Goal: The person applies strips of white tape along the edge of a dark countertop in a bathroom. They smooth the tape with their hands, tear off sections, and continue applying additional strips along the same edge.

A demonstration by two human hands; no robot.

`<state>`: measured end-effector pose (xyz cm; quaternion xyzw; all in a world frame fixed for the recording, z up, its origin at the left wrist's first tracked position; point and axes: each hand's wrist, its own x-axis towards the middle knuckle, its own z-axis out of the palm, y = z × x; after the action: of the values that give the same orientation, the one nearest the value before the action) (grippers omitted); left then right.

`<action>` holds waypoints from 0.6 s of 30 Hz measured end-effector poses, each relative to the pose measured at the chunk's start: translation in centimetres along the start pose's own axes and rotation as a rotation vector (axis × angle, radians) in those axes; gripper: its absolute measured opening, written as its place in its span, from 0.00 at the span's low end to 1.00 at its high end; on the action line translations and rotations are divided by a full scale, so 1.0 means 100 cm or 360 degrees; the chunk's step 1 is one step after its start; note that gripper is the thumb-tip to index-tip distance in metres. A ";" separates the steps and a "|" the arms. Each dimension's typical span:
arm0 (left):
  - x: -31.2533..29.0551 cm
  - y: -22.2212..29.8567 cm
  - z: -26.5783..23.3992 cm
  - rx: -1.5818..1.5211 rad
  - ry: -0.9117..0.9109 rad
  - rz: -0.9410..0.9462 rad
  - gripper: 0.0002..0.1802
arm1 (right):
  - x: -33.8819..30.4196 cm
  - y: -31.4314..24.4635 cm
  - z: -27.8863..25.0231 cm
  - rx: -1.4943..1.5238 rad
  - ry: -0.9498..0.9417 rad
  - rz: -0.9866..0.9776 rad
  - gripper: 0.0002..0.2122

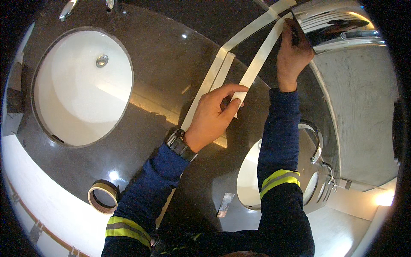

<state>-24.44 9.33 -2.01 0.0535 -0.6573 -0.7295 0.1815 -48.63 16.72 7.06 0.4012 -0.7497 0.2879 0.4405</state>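
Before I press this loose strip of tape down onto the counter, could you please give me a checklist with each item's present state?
1. Far end held: right hand pins the tape strip near the mirror edge: ok.
2. Near end gripped: left hand pinches it: ok.
3. Strip straight, untwisted between hands: ok.
4. Lies beside the tape already laid: ok.
5. Counter dust-free under the strip: cannot tell.
6. Tape roll at hand, on the counter by the left elbow: ok.
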 end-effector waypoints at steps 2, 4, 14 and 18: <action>0.000 0.000 0.000 -0.0052 0.0012 -0.0024 0.15 | 0.000 -0.001 0.003 0.0060 0.0053 0.0014 0.09; -0.001 0.001 -0.001 -0.0035 0.0020 -0.0032 0.15 | 0.000 -0.001 0.004 0.0167 0.0104 -0.0021 0.09; -0.001 0.003 -0.004 -0.0115 0.0067 -0.0002 0.15 | 0.002 -0.004 0.009 0.0009 0.0178 -0.0057 0.09; 0.000 0.003 -0.005 -0.0068 0.0055 -0.0033 0.16 | -0.001 -0.010 0.007 0.0010 0.0084 0.0020 0.09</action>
<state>-24.17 8.85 -1.76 0.0690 -0.6378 -0.7441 0.1864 -48.07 15.73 6.76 0.3901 -0.7394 0.3035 0.4571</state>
